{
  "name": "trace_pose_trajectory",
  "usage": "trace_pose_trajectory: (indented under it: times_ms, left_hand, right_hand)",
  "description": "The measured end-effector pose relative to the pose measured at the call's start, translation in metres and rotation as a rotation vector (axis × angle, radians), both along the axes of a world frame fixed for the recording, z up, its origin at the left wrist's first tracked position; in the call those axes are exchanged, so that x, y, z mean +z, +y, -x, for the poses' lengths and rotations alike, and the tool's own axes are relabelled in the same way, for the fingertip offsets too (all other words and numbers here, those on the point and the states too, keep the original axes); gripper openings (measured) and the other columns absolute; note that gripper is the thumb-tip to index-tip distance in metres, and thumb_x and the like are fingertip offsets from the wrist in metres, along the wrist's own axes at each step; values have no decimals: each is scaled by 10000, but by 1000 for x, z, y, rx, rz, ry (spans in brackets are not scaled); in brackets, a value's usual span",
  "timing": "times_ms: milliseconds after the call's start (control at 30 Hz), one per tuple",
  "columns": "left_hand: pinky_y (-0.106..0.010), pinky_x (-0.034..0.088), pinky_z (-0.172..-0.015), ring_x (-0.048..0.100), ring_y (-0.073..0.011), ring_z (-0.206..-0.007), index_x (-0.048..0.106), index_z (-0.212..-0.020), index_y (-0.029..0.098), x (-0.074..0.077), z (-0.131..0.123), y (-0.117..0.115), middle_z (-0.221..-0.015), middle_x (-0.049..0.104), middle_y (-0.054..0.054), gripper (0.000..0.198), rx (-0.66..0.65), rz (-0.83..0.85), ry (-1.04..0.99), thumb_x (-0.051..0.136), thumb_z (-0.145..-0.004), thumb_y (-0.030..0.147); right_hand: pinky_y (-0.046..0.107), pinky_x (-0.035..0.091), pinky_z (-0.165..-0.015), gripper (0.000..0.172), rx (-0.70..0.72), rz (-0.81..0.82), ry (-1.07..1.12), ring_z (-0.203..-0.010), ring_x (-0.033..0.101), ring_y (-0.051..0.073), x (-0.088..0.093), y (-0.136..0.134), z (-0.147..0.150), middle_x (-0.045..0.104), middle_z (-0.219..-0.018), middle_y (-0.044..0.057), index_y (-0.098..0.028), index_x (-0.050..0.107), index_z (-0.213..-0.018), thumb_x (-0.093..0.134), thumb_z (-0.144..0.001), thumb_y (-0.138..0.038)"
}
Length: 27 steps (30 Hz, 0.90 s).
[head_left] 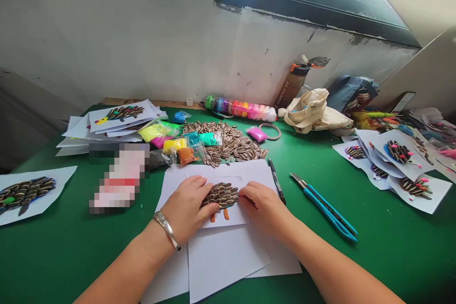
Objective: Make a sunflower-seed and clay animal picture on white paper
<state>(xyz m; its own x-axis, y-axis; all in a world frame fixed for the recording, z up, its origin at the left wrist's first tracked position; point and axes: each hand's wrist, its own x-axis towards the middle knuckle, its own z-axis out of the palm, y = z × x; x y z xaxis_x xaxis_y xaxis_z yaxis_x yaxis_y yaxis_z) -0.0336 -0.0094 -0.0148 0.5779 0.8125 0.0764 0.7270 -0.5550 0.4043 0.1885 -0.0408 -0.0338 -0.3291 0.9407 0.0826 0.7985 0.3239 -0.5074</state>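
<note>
A small white card (pixel 233 216) lies on a stack of white paper sheets (pixel 221 251) in front of me, bearing a figure made of striped sunflower seeds (pixel 223 194) with two orange legs. My left hand (pixel 187 209), with a silver bracelet on its wrist, lies on the card's left side, fingers curled down onto the seed figure. My right hand (pixel 261 205) rests at the card's right edge, its fingertips pinched against the seeds. Whether either hand holds a loose seed is hidden.
A pile of sunflower seeds (pixel 228 142) and small bags of coloured clay (pixel 167 138) lie behind the paper. A black pen (pixel 276 181) and a blue utility knife (pixel 326 206) sit to the right. Finished seed pictures lie on the left (pixel 26 192) and right (pixel 406 161). A bottle (pixel 294 80) and cloth bag (pixel 311 110) stand by the wall.
</note>
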Motion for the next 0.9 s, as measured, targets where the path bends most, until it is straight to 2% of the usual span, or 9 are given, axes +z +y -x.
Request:
trace_pose_trajectory:
  times_ms: [167,433,700,900]
  left_hand:
    - [-397,463,-901,550,-283,-1056,657,-984,182,-1,0,0,-1028,641,-93,227,7,-9,-19,583,-830,331]
    - [-391,472,-866,565,-278,-1016,662,-912,193,1,0,-1,-979,644,-86,171,-2,-10,-22,573,-834,317]
    - [-404,463,-891,554,-282,-1036,663,-937,192,2,-1,0,-984,642,-86,184,2,10,-31,573,-838,318]
    - [-402,460,-908,547,-284,-1055,661,-976,174,-1,0,0,-1016,637,-100,215,4,0,-27,582,-833,314]
  right_hand:
    - [228,379,-610,176,-7,-9,51,-685,522,129,-1,0,-4,572,-748,19,-173,636,-794,500,-855,-78]
    - [242,436,-648,201,-53,-45,155,-705,557,135,-3,3,-5,595,-791,32,-210,670,-926,473,-906,-174]
    - [242,437,-660,232,-32,-28,140,-710,552,135,-3,1,-1,579,-807,34,-210,669,-978,460,-903,-140]
    - [244,433,-662,227,-20,-34,159,-715,547,135,-4,0,-2,573,-814,35,-199,666,-947,459,-893,-123]
